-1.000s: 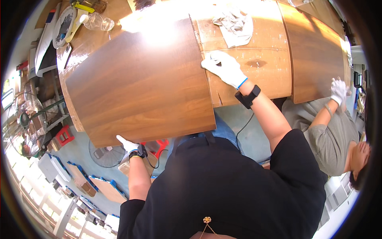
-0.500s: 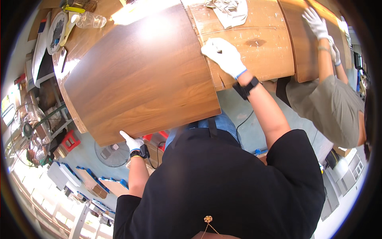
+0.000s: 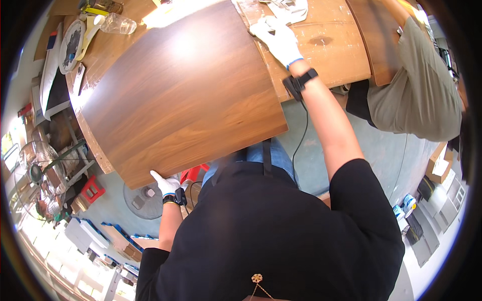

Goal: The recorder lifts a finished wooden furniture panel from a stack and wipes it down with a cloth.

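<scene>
A large brown wood-grain panel (image 3: 186, 95) lies on the worktable, its near edge sticking out toward me. My left hand (image 3: 166, 184), in a white glove, grips the near left edge; the thumb shows at the rim and the fingers are hidden below. At the panel's far right edge is my right hand (image 3: 279, 41), also gloved, with fingers curled together. Whatever it may hold is hidden. Just beyond it a crumpled whitish cloth (image 3: 293, 11) rests on a scuffed lighter wooden board (image 3: 331, 50).
On the right a person in a grey-green shirt (image 3: 422, 90) leans over another brown panel (image 3: 374, 40). At the far left lie a clear plastic bottle (image 3: 118, 23), a round dish (image 3: 73, 46) and a utility knife (image 3: 79, 78). Below stand a fan (image 3: 143, 199) and a red stool (image 3: 92, 189).
My right hand has slid away from me along the panel's right edge, close to the cloth. The panel has shifted slightly in view. The other person's gloved hands have gone out of view.
</scene>
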Action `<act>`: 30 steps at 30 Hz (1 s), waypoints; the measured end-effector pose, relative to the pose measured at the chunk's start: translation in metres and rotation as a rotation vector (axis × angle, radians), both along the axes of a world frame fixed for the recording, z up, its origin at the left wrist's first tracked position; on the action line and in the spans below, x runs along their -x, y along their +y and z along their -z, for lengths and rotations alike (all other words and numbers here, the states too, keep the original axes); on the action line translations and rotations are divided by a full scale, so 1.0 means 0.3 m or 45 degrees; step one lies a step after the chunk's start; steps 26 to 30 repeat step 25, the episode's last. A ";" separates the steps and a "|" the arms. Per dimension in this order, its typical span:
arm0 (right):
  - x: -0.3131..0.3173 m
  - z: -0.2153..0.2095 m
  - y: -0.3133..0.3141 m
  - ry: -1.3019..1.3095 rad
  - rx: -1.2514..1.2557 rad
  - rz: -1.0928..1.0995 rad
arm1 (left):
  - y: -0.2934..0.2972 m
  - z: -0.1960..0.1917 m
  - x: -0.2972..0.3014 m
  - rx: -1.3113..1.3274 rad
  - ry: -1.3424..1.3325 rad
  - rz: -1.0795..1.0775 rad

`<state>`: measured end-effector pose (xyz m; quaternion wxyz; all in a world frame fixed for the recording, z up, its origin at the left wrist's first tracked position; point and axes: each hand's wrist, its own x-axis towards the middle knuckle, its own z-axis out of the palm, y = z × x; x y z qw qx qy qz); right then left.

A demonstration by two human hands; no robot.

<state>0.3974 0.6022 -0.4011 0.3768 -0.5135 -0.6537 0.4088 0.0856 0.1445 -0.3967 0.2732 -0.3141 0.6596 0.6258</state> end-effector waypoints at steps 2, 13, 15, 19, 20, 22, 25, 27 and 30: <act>0.039 -0.026 0.000 -0.116 -0.062 -0.006 | -0.042 0.009 0.029 0.009 -0.008 0.029; -0.248 -0.025 -0.551 -0.259 0.197 0.147 | -0.070 0.009 0.082 -0.109 -0.045 0.046; -0.263 -0.028 -0.594 -0.271 0.191 0.159 | -0.083 0.004 0.095 -0.131 -0.066 0.036; -0.252 -0.020 -0.506 -0.420 0.188 0.152 | -0.098 0.033 0.113 -0.188 -0.120 0.054; -0.215 -0.036 -0.472 -0.339 0.155 0.209 | -0.103 0.035 0.118 -0.188 -0.114 0.053; -0.148 -0.024 -0.418 -0.253 0.125 0.268 | -0.105 0.040 0.129 -0.212 -0.155 0.045; -0.103 0.011 -0.345 -0.282 -0.083 0.354 | -0.109 0.051 0.130 -0.227 -0.139 0.039; -0.103 0.011 -0.345 -0.282 -0.083 0.354 | -0.109 0.051 0.130 -0.227 -0.139 0.039; -0.103 0.011 -0.345 -0.282 -0.083 0.354 | -0.109 0.051 0.130 -0.227 -0.139 0.039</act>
